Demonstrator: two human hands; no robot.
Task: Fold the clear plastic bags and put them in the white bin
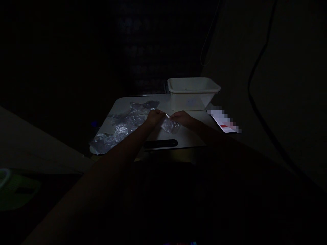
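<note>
Left hand and right hand: each grip pinched on top edge of clear bag, above bench; two-point hold probably keeps edge taut. Crumpled plastic lies left, likely for easy reach. Tub behind: inside mostly hidden. Fingertips dim; phone screen partly pixelated.

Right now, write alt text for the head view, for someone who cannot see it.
A person's left hand and right hand hold a piece of clear plastic over a white table in dim light. Crumpled plastic covers much of the table's left side; a white tub stands at its far right, with a lit phone nearby.
</note>
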